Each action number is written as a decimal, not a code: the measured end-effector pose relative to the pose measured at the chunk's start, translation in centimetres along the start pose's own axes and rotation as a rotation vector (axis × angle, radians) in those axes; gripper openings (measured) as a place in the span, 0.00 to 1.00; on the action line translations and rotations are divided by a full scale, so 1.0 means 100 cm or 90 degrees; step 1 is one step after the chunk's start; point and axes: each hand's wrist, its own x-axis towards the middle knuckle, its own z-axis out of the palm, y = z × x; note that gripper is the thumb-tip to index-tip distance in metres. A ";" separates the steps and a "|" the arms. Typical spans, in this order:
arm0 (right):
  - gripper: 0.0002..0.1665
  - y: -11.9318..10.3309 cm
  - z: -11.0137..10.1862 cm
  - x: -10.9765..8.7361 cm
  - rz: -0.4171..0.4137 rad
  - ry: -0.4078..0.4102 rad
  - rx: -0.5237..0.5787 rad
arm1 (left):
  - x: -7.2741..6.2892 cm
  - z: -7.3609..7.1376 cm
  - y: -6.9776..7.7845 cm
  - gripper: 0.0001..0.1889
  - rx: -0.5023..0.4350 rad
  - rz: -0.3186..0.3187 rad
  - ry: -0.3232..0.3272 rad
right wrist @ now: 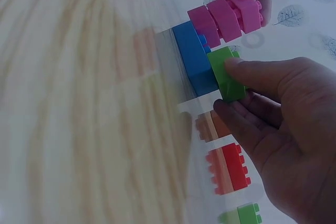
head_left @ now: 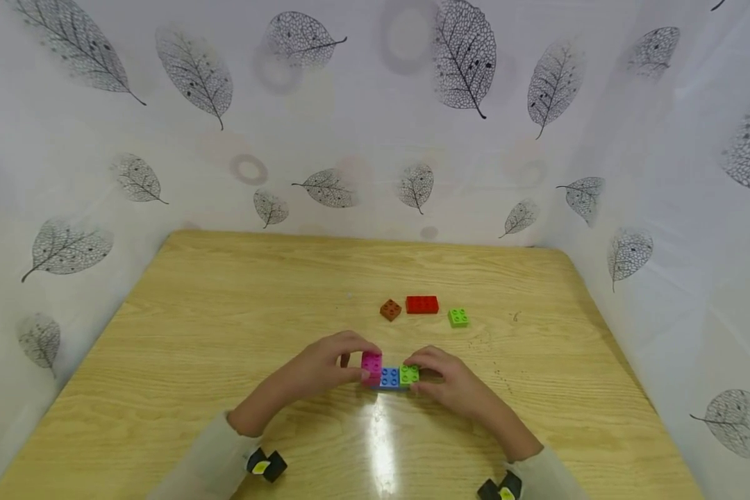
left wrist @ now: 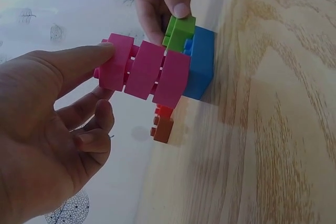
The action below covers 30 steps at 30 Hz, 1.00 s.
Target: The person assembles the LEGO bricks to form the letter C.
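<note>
Three pink bricks (left wrist: pixel 144 69) stand stacked at the left end of a blue brick (head_left: pixel 389 377) lying on a wood-grain desk (head_left: pixel 256 292), while a green brick (head_left: pixel 409 373) sits at its right end, with bare blue studs between the two. A person's left hand (head_left: pixel 334 357) pinches the topmost pink brick between thumb and fingers, its grip closed to the brick's width. Opposite, the right hand (head_left: pixel 446 378) has an equally narrow grip on the green brick, thumb on one side and fingertips on the other. Narrow gaps show between the pink bricks in the left wrist view, studs visible in them, and the stack leans a little.

The step in hand appears to be fitting the green brick to the blue one as the left hand steadies the stack; whether the green brick is fully seated is hard to tell, with fingers covering part of it. The next move would seem to call for a straight downward press at both ends, the blue brick kept flat, before either grip loosens. Farther back on the desk, apart from the build, lie a brown brick (head_left: pixel 390 310), a red brick (head_left: pixel 421 305) and a second green piece (head_left: pixel 458 318), untouched by either hand
</note>
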 end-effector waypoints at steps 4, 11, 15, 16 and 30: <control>0.23 0.000 0.000 0.000 0.008 -0.003 -0.002 | 0.000 0.001 0.000 0.18 0.014 -0.005 0.009; 0.22 -0.001 -0.001 -0.001 0.004 -0.004 -0.002 | 0.000 0.003 0.003 0.17 0.031 -0.013 0.024; 0.22 -0.001 0.000 -0.001 -0.001 0.001 -0.005 | 0.001 0.004 0.001 0.17 0.044 -0.022 0.029; 0.22 -0.001 0.000 -0.001 0.000 0.000 -0.005 | 0.002 0.005 0.002 0.17 0.045 -0.025 0.030; 0.23 -0.002 -0.001 -0.001 0.004 -0.005 -0.002 | 0.002 0.006 0.000 0.17 0.054 -0.050 0.033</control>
